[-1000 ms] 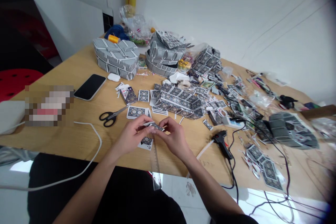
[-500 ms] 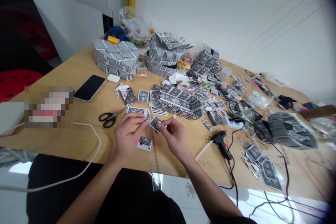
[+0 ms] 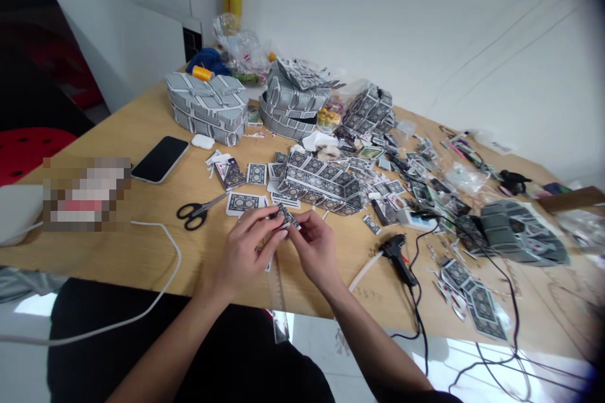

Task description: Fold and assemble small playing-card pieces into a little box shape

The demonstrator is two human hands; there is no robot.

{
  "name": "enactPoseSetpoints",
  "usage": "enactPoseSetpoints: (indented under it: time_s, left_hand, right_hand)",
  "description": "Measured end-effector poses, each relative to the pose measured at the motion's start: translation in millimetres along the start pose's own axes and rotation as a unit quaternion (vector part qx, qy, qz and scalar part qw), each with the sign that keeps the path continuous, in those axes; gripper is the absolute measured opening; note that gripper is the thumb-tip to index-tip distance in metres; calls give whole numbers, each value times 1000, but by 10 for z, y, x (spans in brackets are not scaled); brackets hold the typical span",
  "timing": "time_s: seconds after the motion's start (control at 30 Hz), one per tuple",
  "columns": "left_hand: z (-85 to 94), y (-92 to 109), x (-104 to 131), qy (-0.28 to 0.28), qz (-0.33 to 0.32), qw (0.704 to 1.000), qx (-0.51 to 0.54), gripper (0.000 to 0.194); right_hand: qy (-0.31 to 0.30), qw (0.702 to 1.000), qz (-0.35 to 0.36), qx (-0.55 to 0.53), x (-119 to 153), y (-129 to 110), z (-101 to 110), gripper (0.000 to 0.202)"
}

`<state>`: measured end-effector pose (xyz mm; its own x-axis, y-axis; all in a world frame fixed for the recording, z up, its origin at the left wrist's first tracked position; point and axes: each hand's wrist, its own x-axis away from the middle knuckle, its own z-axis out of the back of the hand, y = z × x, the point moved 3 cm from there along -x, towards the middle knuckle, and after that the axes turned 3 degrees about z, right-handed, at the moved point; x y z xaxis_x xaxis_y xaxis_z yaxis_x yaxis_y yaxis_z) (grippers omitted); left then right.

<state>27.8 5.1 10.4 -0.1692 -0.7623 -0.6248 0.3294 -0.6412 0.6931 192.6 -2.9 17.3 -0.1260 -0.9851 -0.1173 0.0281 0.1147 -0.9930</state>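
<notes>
Both the left hand (image 3: 248, 245) and right hand (image 3: 316, 249) pinch a small, dark-patterned playing-card piece (image 3: 288, 219) above the near edge of the tan wooden desk (image 3: 203, 267). It looks folded, apart from the open box of patterned cards (image 3: 314, 187) beyond, whose walls seem built. Loose patterned cards (image 3: 246, 202) lie flat, unattached. A clear plastic ruler (image 3: 278, 302) overhangs the near edge below the hands; black-handled scissors (image 3: 193, 214) lie left, a black glue gun (image 3: 397, 258) right, its cord crossing that edge.
</notes>
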Motion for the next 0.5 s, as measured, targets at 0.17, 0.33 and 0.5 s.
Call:
enactPoseSetpoints:
  time_s: [0.17,0.33,0.5]
  left_hand:
    - [43,-60,5,-27,14,999,-8,27]
    - [37,-112,-7,-24,30,999,14,25]
    - [60,-82,-45,-12,9,1000,15,25]
  right_hand:
    - [-49,999,7,7,-17,-32,24,34]
    - [-90,995,-12,38,-20,-12,33,48]
    - [-114,993,-26,7,-17,7,-14,32]
